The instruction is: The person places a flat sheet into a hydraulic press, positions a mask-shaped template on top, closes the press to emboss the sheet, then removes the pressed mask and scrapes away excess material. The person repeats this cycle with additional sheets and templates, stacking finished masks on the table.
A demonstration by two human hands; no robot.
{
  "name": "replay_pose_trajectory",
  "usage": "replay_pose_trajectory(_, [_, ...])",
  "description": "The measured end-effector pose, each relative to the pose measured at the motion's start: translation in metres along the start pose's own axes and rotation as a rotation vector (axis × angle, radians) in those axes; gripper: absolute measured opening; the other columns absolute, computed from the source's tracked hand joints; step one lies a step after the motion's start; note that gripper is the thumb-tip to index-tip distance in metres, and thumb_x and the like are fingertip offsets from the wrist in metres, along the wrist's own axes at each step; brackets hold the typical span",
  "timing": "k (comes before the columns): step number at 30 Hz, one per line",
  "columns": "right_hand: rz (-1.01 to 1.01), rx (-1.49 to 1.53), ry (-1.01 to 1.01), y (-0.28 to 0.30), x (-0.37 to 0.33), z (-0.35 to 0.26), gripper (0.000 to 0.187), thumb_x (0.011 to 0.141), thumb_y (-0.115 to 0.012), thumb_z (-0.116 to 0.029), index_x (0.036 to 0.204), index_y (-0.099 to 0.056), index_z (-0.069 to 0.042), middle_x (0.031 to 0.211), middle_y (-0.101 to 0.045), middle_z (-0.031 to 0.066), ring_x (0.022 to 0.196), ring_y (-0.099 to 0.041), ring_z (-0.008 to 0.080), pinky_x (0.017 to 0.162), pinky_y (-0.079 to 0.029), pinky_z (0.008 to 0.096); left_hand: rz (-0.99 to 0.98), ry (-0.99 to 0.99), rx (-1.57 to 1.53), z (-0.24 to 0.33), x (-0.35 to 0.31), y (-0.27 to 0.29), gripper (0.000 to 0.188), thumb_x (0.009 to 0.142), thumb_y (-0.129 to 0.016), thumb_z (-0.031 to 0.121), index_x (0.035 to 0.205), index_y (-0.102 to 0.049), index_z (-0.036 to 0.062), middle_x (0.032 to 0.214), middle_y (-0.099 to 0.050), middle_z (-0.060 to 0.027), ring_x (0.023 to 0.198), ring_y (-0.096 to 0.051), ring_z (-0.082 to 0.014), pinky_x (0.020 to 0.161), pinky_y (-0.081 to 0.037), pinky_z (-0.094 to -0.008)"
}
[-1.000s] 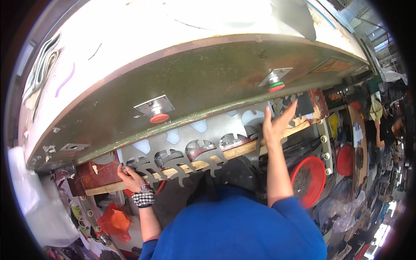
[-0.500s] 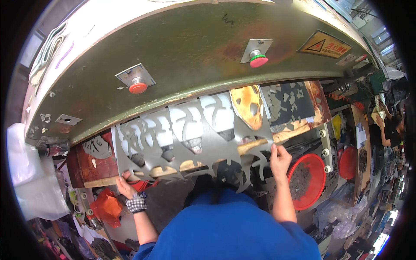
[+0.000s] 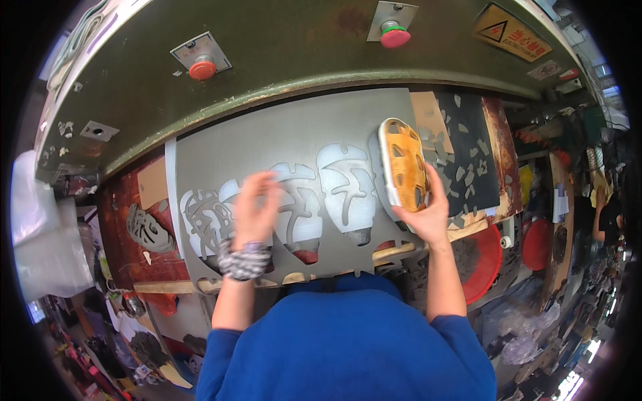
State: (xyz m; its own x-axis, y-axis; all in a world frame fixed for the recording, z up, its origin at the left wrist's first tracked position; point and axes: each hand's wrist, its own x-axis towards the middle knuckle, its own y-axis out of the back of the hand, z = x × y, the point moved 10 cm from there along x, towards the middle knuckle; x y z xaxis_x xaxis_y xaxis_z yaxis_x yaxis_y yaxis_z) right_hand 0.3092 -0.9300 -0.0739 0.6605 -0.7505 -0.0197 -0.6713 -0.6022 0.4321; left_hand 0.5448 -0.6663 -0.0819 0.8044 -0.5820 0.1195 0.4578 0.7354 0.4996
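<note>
While the right hand (image 3: 428, 206) pinches the die (image 3: 405, 164), the left hand (image 3: 257, 208), over the sheet (image 3: 281, 137), has fingers too blurred to read.

Room lies between the left hand (image 3: 257, 204) and orange block (image 3: 405, 160), green beam (image 3: 301, 50) barring beyond.

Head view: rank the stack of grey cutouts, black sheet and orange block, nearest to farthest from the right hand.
1. Orange block: held in the right hand.
2. Black sheet: right of that hand.
3. Stack of grey cutouts: at far left.
</note>
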Motion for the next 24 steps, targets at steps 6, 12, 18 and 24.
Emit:
replay_pose_trajectory(6, [-0.027, 0.821, -0.324, 0.036, -0.029, 0.030, 0.092, 0.072, -0.075, -0.006, 0.148, -0.022, -0.003, 0.119, -0.059, 0.0238, 0.106, -0.062, 0.0256, 0.091, -0.051, 0.0350, -0.672, 0.138, -0.263, 0.097, -0.001, -0.206, 0.036, 0.097, -0.053, 0.033, 0.109, -0.059, 0.0000, 0.076, -0.063, -0.0068, 0.073, -0.065, -0.0148, 0.065, -0.054, -0.0275])
replay_pose_trajectory(12, [0.092, 0.886, -0.177, 0.046, -0.054, 0.064, 0.078, 0.076, -0.071, -0.015, 0.143, -0.033, -0.002, 0.116, -0.061, 0.0129, 0.096, -0.061, 0.0206, 0.086, -0.049, 0.0319, -0.625, 0.346, -0.598, 0.114, -0.011, -0.263, 0.042, 0.102, -0.040, 0.038, 0.093, -0.057, 0.0004, 0.070, -0.061, -0.0064, 0.048, -0.060, -0.0147, 0.045, -0.050, -0.0266])
replay_pose_trajectory(18, [0.290, 0.940, -0.294, 0.122, -0.070, 0.115, 0.061, 0.084, -0.065, -0.021, 0.138, -0.041, -0.005, 0.124, -0.056, 0.0180, 0.108, -0.058, 0.0289, 0.094, -0.048, 0.0411, -0.152, 0.272, -0.498, 0.067, 0.010, -0.085, 0.037, 0.100, -0.047, 0.035, 0.103, -0.058, -0.0004, 0.078, -0.059, -0.0074, 0.075, -0.060, -0.0130, 0.050, -0.050, -0.0277])
replay_pose_trajectory(24, [0.385, 0.042, -0.149, 0.163, -0.088, 0.129, 0.084, 0.073, -0.077, -0.001, 0.144, -0.033, -0.006, 0.132, -0.051, 0.0195, 0.115, -0.053, 0.0276, 0.101, -0.040, 0.0375, 0.352, 0.222, -0.425, 0.001, -0.058, 0.161, 0.034, 0.101, -0.046, 0.036, 0.100, -0.054, 0.0025, 0.066, -0.054, -0.0052, 0.048, -0.052, -0.0135, 0.043, -0.043, -0.0254])
